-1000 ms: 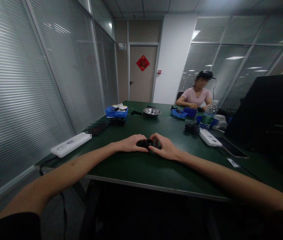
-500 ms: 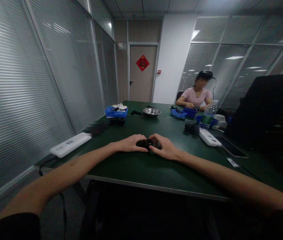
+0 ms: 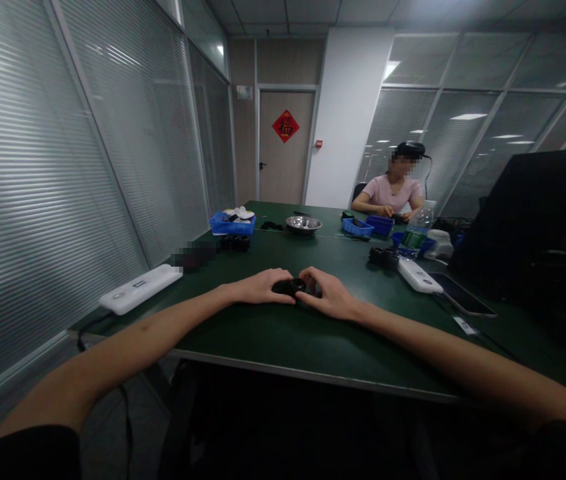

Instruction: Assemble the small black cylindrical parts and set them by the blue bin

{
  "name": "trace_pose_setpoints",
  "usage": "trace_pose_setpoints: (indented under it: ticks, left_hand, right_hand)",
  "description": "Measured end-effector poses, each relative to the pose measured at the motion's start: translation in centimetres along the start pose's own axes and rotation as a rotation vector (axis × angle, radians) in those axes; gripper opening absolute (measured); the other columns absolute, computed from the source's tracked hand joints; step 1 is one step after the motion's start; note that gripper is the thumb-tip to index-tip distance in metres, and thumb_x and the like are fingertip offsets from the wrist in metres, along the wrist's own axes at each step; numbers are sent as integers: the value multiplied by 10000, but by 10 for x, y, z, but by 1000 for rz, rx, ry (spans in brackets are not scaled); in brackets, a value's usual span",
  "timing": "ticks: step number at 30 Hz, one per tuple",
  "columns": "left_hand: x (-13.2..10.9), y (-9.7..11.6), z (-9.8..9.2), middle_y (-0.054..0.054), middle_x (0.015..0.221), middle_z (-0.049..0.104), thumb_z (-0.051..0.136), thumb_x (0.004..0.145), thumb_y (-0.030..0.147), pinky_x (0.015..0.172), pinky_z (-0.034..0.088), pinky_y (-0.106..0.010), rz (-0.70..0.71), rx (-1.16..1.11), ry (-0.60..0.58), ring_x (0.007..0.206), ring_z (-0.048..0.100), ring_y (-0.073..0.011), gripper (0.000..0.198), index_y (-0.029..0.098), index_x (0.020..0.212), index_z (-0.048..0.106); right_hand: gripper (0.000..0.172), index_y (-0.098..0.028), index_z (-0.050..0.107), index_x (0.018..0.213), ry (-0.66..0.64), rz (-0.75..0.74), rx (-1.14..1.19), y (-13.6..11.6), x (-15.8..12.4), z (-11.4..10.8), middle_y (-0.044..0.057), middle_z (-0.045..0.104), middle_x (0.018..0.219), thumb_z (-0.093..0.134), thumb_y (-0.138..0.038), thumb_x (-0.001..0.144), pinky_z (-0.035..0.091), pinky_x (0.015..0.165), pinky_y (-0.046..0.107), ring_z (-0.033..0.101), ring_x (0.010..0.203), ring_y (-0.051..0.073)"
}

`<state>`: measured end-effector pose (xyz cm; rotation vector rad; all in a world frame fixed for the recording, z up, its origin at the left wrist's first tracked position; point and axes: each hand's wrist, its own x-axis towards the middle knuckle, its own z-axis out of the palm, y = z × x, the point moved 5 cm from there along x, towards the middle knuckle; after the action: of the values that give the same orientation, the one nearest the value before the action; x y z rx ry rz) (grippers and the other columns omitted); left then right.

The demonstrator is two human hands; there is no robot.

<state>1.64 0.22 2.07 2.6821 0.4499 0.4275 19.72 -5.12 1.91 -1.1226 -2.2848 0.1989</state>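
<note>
A small black rounded part [image 3: 287,287] lies on the green table [image 3: 283,333] between my two hands. My left hand [image 3: 260,286] curls around its left side, fingers bent over it. From the right, my right hand [image 3: 327,293] closes on the same part with bent fingers. Both forearms stretch out across the near table edge. What the part is exactly I cannot make out in the dim light.
A white power strip [image 3: 140,288] lies at the left, another white device [image 3: 419,274] and a dark phone [image 3: 460,302] at the right. Blue bins [image 3: 233,223], a metal bowl [image 3: 303,224] and a water bottle [image 3: 415,235] stand farther back. A person in pink [image 3: 391,193] sits opposite.
</note>
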Motion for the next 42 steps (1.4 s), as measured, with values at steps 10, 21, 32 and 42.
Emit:
trace_pose_setpoints:
  ticks: [10,21,32,42]
  left_hand:
    - [0,1,-1,-74,1109,647,647,928,623,895,422,-350,5,11,-4,1022,594,-240,513,193,1208,630]
    - [1,0,1,-99,1144,662,645,930,604,911,443,-354,26,32,17,1053,619,-253,512,179,1214,636]
    - [1,2,1,-119,1156,680,621,939,614,937,449,-350,113,60,30,1084,610,-264,514,167,1192,632]
    - [0,0,2,-121,1239,673,577,967,605,993,425,-363,108,95,18,1133,591,-268,489,183,1204,647]
  right_hand:
    - [341,-217,580,1237,-18,-31,-8,-6,-1,-2,53,681,1036,624,-427,972,494,744,320,629,839,191]
    - [373,-225,578,1206,-25,-15,0,-1,0,1,46,688,1021,669,-474,944,510,713,316,639,814,189]
    - [409,-205,617,1154,-37,37,-55,5,2,0,54,676,931,646,-558,950,485,628,310,606,736,193]
    - [383,-194,606,1206,-50,18,-94,0,2,-1,67,678,945,619,-486,959,490,640,318,603,722,191]
